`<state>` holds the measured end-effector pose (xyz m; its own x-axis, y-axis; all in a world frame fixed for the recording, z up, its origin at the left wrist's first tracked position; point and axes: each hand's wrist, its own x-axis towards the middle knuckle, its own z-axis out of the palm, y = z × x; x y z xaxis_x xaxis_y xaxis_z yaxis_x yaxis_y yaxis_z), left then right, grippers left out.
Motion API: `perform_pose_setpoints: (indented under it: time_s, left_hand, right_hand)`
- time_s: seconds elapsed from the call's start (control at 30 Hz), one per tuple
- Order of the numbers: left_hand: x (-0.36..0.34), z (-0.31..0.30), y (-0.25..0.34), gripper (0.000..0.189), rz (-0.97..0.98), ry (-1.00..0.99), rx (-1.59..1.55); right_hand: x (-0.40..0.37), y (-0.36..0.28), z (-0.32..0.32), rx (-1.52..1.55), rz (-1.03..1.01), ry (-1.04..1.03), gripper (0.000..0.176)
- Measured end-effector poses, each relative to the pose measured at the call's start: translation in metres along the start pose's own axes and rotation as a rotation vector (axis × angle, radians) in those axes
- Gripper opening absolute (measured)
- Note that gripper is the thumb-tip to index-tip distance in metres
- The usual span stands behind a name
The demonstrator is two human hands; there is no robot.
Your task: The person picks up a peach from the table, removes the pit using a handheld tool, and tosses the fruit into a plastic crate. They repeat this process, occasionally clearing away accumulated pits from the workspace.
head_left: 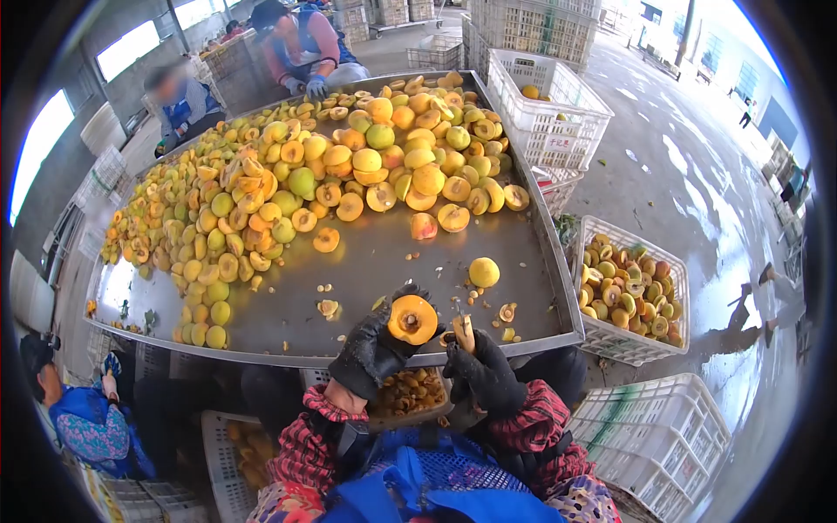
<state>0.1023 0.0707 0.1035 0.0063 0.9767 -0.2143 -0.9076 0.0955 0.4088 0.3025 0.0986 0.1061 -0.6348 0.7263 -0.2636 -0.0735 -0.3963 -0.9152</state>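
My left hand (373, 353), in a black glove, is closed around a halved yellow peach (412, 320). Its cut face is turned up and a dark hollow shows at the centre. In my right hand (490, 375), also gloved in black, is a small wooden-handled pitting tool (465, 333) with a thin metal tip pointing away from me. The tool and the peach half are apart. Just beyond my hands, a whole yellow peach (484, 272) rests on the metal table (375, 253). Scraps and pits (328, 309) lie around it.
A large heap of peaches, many halved (288, 174), covers the table's far and left parts. To the right stands a crate of peach halves (632, 292); a white crate (654, 436) is nearer me. Below the table edge, a bin (410, 392) holds scraps. Other people work around the table.
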Motion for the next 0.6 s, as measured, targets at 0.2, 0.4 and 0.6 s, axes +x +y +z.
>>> perform_pose_setpoints:
  time_s: [0.2, 0.4, 0.6]
  left_hand:
    - [-0.015, -0.013, -0.006, 0.049, 0.107, -0.08, 0.261]
    - [-0.018, -0.026, -0.005, 0.057, 0.029, -0.063, -0.074]
    - [-0.03, -0.017, 0.0, 0.054, 0.125, 0.063, -0.12]
  right_hand:
    - [0.011, 0.011, 0.03, -0.093, -0.021, -0.097, 0.031]
    - [0.017, 0.027, 0.05, -0.312, -0.214, -0.101, 0.027]
    - [0.006, 0.014, 0.058, -0.858, -0.305, 0.002, 0.018]
